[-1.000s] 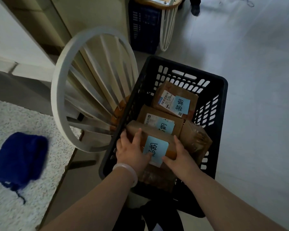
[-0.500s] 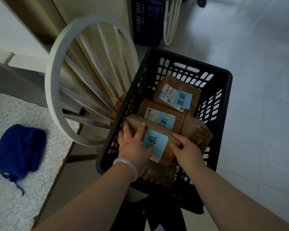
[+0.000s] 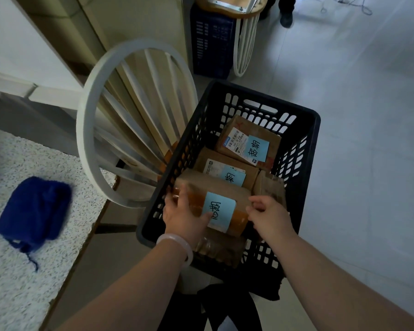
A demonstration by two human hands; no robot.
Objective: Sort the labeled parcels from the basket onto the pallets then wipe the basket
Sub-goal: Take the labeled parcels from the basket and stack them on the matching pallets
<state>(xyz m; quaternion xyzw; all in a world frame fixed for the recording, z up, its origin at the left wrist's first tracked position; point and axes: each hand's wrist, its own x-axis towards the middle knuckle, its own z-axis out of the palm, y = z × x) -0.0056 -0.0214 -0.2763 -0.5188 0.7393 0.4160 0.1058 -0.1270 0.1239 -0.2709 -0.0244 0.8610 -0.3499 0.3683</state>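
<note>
My left hand [image 3: 187,212] and right hand [image 3: 269,215] grasp the top parcel [image 3: 213,185] inside the basket [image 3: 317,130]; other parcels [image 3: 246,139] lie inside the basket too; wiping not yet done

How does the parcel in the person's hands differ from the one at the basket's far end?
The near parcel is held by the left hand and right hand; the far parcel lies untouched. The far parcel shows a white label beside its blue note; the near parcel shows only a note. Both are brown.
</note>
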